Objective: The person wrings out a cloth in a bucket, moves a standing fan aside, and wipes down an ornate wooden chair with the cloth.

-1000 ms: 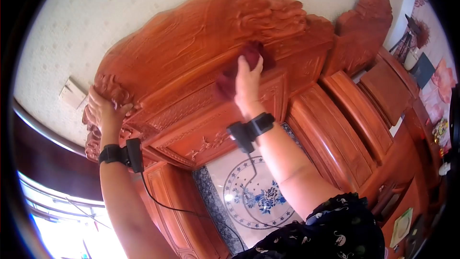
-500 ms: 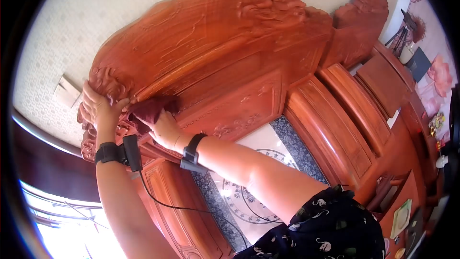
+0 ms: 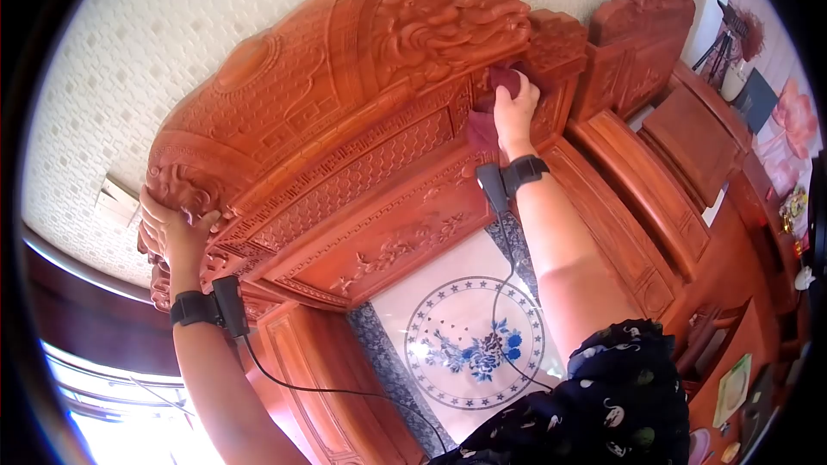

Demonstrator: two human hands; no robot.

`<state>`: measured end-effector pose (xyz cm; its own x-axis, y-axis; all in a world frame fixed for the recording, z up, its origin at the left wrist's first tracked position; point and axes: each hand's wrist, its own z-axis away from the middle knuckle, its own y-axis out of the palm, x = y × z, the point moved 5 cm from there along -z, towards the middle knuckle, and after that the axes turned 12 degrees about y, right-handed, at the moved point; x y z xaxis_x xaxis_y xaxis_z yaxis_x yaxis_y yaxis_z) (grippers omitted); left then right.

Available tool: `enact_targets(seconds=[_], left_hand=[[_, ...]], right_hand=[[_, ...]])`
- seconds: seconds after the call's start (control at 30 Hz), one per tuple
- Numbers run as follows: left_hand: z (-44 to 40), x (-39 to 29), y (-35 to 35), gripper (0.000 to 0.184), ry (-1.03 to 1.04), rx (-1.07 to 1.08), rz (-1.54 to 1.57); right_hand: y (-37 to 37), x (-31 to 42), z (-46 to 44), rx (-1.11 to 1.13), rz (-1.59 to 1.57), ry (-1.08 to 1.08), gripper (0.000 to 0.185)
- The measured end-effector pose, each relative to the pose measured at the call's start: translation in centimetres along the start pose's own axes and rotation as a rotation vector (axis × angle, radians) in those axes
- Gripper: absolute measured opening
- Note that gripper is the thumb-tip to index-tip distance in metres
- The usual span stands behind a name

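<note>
The right hand (image 3: pixel 518 109) curls around a dark-red cloth (image 3: pixel 485 127) against the carved wooden backrest (image 3: pixel 345 60); the left hand (image 3: pixel 178 228), fingers spread, grips its other end, near the wall switch plate (image 3: pixel 118 201). Cabled wristbands circle both wrists.

Bunched maroon cloth (image 3: pixel 484 131), against carved backrest (image 3: pixel 297 69)

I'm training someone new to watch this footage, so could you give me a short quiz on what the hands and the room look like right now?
1. Which hand holds the cloth?
2. True or false: the left hand touches the carved wood.
3. The flower design on the floor is mostly: a) yellow, b) blue, c) green.

Key: 1. the right hand; 2. true; 3. b.
</note>
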<state>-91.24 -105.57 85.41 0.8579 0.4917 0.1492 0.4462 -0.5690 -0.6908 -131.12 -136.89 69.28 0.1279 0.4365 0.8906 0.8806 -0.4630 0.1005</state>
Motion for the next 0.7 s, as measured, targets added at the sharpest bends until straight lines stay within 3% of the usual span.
enact_targets(seconds=[0.03,0.13,0.17,0.27,0.37,0.43,0.5,0.57,0.6,0.63,0.7], left_hand=[[0.0,-0.1,-0.1,0.118,-0.003,0.004,0.001],[0.1,0.1,-0.1,0.118,-0.004,0.004,0.001],[0.1,0.3,0.1,0.118,-0.009,-0.002,-0.001],[0.0,0.3,0.3,0.118,0.008,-0.026,-0.013],[-0.1,0.2,0.3,0.118,0.007,-0.024,-0.038],[-0.1,0.8,0.5,0.119,-0.019,-0.014,-0.078],[-0.1,1.4,1.1,0.121,0.001,-0.017,-0.086],[-0.2,1.3,0.9,0.118,0.055,-0.034,-0.055],[-0.2,0.7,0.4,0.117,0.035,-0.012,-0.068],[-0.3,0.6,0.2,0.117,0.044,-0.017,-0.071],[-0.3,1.3,0.6,0.12,-0.005,0.033,-0.094]], right_hand=[[0.0,0.9,0.6,-0.066,0.071,-0.082,0.035],[2.1,4.3,5.4,0.01,0.017,-0.086,0.04],[3.0,5.3,7.4,0.029,0.036,-0.183,0.042],[5.4,9.1,14.3,0.192,0.04,-0.208,0.043],[8.5,11.4,20.4,0.557,0.079,-0.22,0.046],[10.0,13.8,23.7,0.75,0.178,-0.279,0.031],[11.5,15.2,26.7,1.153,0.109,0.046,0.023],[13.4,16.7,30.6,1.042,0.084,-0.616,0.019],[12.8,17.7,30.0,0.975,0.013,-0.782,0.021],[12.6,17.7,28.9,0.965,0.01,-0.78,0.021],[12.0,16.3,26.4,1.173,0.137,-0.804,0.024]])
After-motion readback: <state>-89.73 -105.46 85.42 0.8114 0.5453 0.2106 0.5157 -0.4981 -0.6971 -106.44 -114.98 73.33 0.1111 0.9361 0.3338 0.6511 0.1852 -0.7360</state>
